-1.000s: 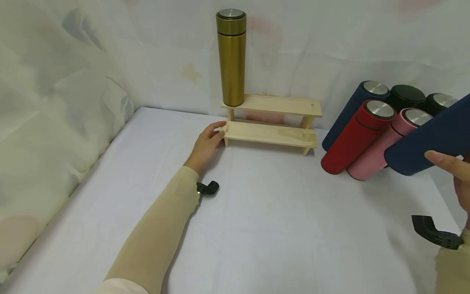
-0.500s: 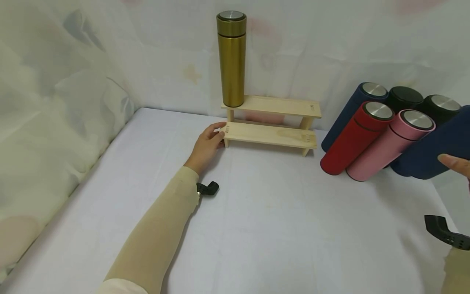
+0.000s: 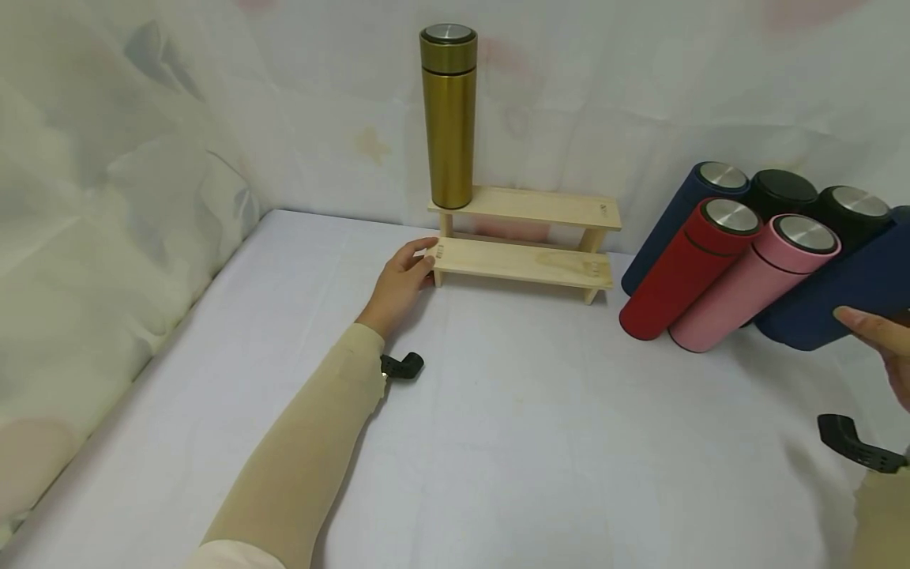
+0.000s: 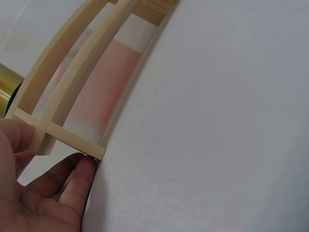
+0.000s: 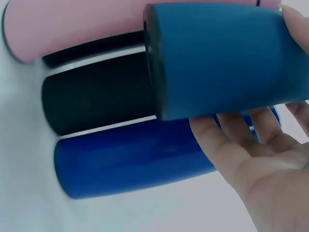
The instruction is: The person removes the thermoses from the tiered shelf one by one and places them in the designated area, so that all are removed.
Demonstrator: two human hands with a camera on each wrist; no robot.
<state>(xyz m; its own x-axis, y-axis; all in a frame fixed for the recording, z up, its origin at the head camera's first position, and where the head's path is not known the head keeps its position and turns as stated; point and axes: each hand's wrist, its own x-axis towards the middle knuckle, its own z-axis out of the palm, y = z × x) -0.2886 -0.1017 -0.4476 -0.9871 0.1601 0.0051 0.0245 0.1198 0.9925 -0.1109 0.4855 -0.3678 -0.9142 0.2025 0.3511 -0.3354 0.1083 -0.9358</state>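
Note:
A two-tier wooden shelf [image 3: 522,262] stands at the back of the table. My left hand [image 3: 400,284] holds the left end of its lower tier; in the left wrist view, the thumb and fingers [image 4: 79,186] lie around the end. A gold thermos bottle [image 3: 449,130] stands upright on the upper tier's left end. At the right, my right hand [image 3: 885,344] grips a dark blue thermos bottle [image 5: 227,60], tilted. Its thumb lies on one side and the fingers on the other. Another blue bottle [image 5: 120,162] lies behind the held one, partly covered. The held bottle's top is out of view.
Beside the right hand, a red bottle [image 3: 686,273], a pink bottle [image 3: 753,284], a blue bottle [image 3: 671,225] and black bottles [image 3: 784,186] stand close together. Patterned cloth [image 3: 92,237] hangs left and behind the white table [image 3: 512,442].
My right hand has lowered the blue bottle and moved it right, then shifted slightly back left. The pink bottle's lid now shows fully. My left hand stays on the shelf.

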